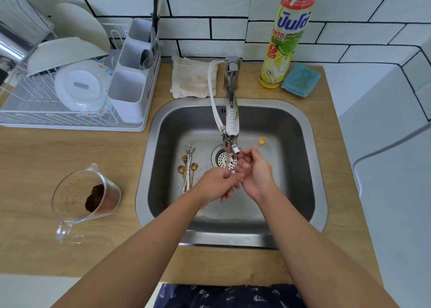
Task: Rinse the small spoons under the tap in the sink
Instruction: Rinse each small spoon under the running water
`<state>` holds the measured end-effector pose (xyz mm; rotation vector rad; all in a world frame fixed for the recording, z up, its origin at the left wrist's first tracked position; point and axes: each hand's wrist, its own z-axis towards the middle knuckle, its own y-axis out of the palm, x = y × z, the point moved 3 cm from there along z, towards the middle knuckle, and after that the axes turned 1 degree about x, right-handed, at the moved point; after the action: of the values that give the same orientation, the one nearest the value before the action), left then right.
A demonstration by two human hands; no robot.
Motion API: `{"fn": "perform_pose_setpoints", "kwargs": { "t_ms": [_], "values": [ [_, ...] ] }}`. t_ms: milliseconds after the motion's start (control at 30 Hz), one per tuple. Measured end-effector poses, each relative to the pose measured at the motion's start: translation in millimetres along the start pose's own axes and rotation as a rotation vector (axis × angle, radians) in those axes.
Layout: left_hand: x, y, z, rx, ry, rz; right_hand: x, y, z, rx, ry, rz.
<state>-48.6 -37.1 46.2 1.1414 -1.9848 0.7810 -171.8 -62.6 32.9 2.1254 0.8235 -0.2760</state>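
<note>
Both hands meet under the tap (231,130): left hand (215,184) with fingers curled, right hand (255,170) loosely cupped, whether either holds anything I cannot tell. The small spoons (189,167) lie just left of the left hand on the sink (300,167) floor, about 5; light, stiff, wet-slippery, likely best pinched mid-handle

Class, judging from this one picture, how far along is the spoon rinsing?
Done: the tap is running. In hand: both the left hand and right hand meet under the stream; whether they hold a spoon is unclear. Left: several small spoons lie on the sink floor, beside the drain.
</note>
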Motion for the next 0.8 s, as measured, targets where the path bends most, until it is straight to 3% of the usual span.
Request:
{"fn": "perform_pose_setpoints", "kwargs": {
  "t_ms": [100,233,367,800],
  "values": [
    [-21.5,-20.9,3.1,-0.008,-0.074,0.146,-4.1,-5.9,2.6,-0.002,-0.018,0.069],
    [-66.4,-61.6,20.0,0.357,-0.175,0.584,-9.3,-11.7,1.1,-0.008,0.005,0.107],
    [-91.6,-63.3,35.8,0.421,-0.241,0.751,-6.1,-17.1,0.6,0.012,0.025,0.077],
    [-102.1,-72.5,41.8,0.496,-0.307,0.828,-6.5,-27.8,3.1,0.026,0.039,0.041]
  ]
}}
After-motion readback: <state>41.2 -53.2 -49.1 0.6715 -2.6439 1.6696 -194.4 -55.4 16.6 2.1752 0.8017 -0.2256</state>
